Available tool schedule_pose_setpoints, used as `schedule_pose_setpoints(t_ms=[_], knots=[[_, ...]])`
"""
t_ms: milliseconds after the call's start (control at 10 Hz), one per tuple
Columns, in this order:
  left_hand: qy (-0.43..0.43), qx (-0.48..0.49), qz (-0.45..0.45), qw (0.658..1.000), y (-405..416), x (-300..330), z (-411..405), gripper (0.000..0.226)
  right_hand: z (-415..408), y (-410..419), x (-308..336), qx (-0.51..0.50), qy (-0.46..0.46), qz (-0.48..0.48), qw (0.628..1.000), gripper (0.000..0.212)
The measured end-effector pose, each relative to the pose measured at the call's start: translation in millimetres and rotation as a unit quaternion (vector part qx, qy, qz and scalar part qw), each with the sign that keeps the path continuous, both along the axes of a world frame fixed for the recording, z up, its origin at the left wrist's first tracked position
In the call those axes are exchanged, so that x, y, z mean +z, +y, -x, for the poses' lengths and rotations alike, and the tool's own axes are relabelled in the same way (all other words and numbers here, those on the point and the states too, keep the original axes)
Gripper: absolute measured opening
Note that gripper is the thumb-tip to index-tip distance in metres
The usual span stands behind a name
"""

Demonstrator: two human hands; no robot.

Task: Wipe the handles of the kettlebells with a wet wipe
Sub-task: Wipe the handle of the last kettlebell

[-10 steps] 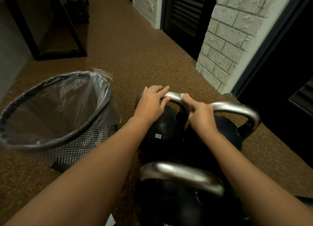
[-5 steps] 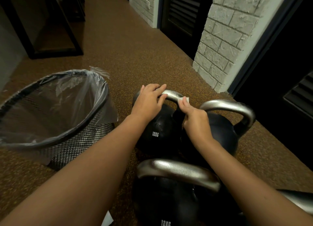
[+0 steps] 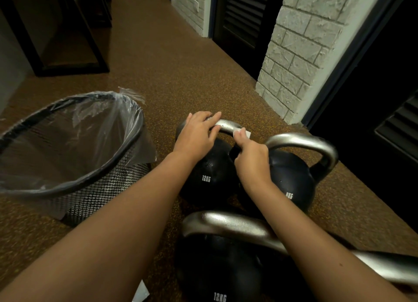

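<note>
Several black kettlebells with silver handles stand on the brown floor. My left hand grips the left end of the handle of the far 12KG kettlebell. My right hand pinches a white wet wipe against the right end of that same handle. To the right stands another kettlebell with a tall handle. A nearer 12KG kettlebell with a thick handle lies under my right forearm.
A black mesh waste bin lined with clear plastic stands on the left, close to my left forearm. A white brick pillar and dark louvred doors rise on the right. A black-framed table is at the far left. A white scrap lies at the bottom edge.
My right hand has slid along the handle toward its right end and downward, so the wipe now shows at its fingertips. My left hand keeps its hold on the left end.
</note>
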State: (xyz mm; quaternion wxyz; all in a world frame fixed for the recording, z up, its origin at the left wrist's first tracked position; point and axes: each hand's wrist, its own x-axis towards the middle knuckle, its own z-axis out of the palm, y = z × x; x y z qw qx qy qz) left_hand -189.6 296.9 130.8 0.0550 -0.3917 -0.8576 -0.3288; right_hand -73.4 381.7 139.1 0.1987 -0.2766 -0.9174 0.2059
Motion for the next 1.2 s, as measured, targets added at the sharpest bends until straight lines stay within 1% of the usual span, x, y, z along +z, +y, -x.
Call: schedule_pose_setpoints(t_ms=[100,200,300,400,500,600,700,800,900,1100,1200], knots=[[0.001,-0.002,0.000,1.000,0,-1,2,0.043,-6,9,2,-0.027,-0.051,0.059,0.997,0.048],[-0.003,-0.003,-0.005,1.000,0,-1,1,0.043,-1,16,5,-0.094,-0.023,0.279,0.955,0.049],[-0.002,-0.005,-0.005,1.000,0,-2,2,0.043,7,20,13,-0.138,0.163,0.686,0.695,0.049],[-0.001,-0.006,-0.006,1.000,0,-1,1,0.043,17,29,17,-0.197,0.234,0.744,0.594,0.043],[0.007,-0.004,-0.004,1.000,0,-2,1,0.043,21,30,21,-0.210,0.237,0.730,0.605,0.043],[0.012,-0.003,0.000,1.000,0,-2,2,0.044,11,16,28,-0.166,0.240,0.686,0.667,0.037],[0.011,-0.005,0.003,1.000,-1,-2,2,0.044,-20,2,35,-0.031,0.141,0.493,0.858,0.044],[0.007,-0.007,0.001,1.000,-2,0,1,0.043,-28,8,34,0.033,0.076,0.374,0.924,0.046],[0.002,-0.008,-0.004,1.000,-1,3,-1,0.042,-35,6,34,0.056,0.074,0.381,0.920,0.047],[0.002,-0.007,-0.009,1.000,-3,1,0,0.042,-28,-1,29,0.064,0.070,0.374,0.923,0.051],[0.000,-0.009,-0.013,1.000,-2,0,0,0.042,-35,0,30,0.052,0.074,0.391,0.916,0.048]])
